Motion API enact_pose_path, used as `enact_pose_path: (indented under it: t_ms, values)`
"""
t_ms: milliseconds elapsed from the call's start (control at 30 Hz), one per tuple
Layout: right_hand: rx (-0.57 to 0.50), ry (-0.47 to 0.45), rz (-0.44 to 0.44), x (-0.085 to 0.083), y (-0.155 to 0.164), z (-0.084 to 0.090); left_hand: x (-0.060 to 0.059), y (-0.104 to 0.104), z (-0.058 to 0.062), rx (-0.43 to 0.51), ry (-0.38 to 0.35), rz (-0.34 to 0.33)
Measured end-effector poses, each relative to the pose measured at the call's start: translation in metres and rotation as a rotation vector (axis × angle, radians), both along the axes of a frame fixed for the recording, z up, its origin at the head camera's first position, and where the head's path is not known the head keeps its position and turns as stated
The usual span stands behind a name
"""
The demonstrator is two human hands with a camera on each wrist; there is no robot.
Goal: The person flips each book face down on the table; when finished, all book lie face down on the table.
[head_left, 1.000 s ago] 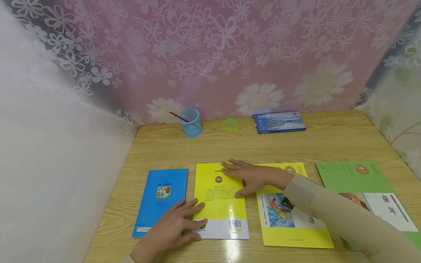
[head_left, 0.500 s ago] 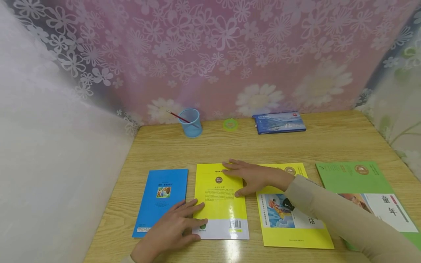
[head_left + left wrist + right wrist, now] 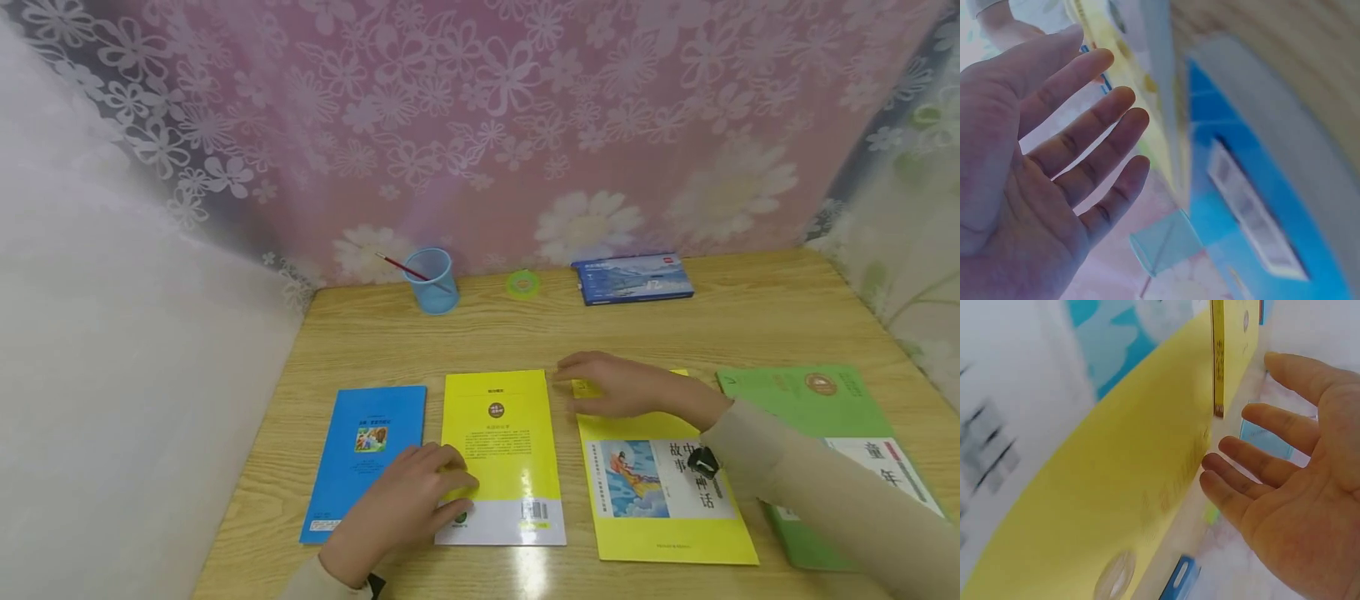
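Note:
Lower left in the head view, my left hand (image 3: 412, 504) hovers over the left edge of a yellow book (image 3: 502, 475) lying back cover up. Its fingers are apart and relaxed, holding nothing, as the left wrist view shows. To its left lies a blue book (image 3: 375, 400), partly covered by that hand. My right hand (image 3: 615, 385) is over the top of a second yellow book (image 3: 667, 542), which has a picture of a figure on its cover. In the right wrist view, the right fingers (image 3: 1272, 465) are spread loosely and grip nothing.
A green book (image 3: 855, 408) lies at the far right, partly under the right sleeve (image 3: 810, 483). Along the back of the wooden table (image 3: 480, 337) stand a blue mesh cup (image 3: 438, 296) with a red stick, a green tape roll (image 3: 522, 284) and a blue box (image 3: 633, 279).
My right hand has left the back-cover-up yellow book and moved right, over the pictured one. My left hand has drawn its fingers in slightly. The books lie as before.

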State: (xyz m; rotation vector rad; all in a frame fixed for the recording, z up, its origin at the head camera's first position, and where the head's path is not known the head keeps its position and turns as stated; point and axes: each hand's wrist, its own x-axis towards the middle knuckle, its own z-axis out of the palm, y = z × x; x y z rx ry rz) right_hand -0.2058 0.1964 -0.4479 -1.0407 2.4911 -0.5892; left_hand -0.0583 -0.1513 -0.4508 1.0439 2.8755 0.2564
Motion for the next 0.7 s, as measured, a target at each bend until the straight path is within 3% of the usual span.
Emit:
enact_pose_path:
  t_ms: [400,567,700]
  values:
    - [0.054,0.079,-0.164,0.004,0.064,0.009,-0.014,0.055,0.007,-0.031,0.135,-0.089]
    - [0.103,0.045,-0.242,0.002,0.087,0.012,-0.008,0.084,0.006,-0.039,0.103,-0.108]
    - [0.119,-0.028,-0.252,0.002,0.1,0.014,-0.001,0.106,0.003,-0.044,0.076,-0.131]
